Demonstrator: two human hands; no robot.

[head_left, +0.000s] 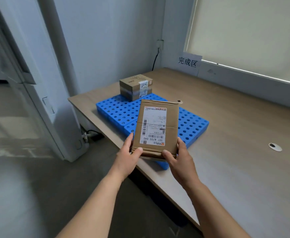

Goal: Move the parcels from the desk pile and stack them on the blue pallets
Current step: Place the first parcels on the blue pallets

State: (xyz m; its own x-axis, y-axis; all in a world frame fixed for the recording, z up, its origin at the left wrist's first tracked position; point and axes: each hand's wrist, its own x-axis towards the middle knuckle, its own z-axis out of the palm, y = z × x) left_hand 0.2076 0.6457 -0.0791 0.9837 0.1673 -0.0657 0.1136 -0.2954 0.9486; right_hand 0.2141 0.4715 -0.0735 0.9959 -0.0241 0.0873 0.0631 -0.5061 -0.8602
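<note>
Item: flat brown cardboard parcel with white shipping label (155,127), pinched at its near corners by left hand (129,158) and right hand (179,160), above perforated blue plastic pallets (116,110) on wooden worktop (235,127). Beyond hands: two stacked small cardboard boxes (136,87). Risk: the shallow near-edge grip lets the far end dip, so the parcel lands skewed.

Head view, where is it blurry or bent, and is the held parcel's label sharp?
Head view: the label on the parcel is sharp, big print readable; the floor at left is smeared; the wide angle tilts the pillar.
</note>
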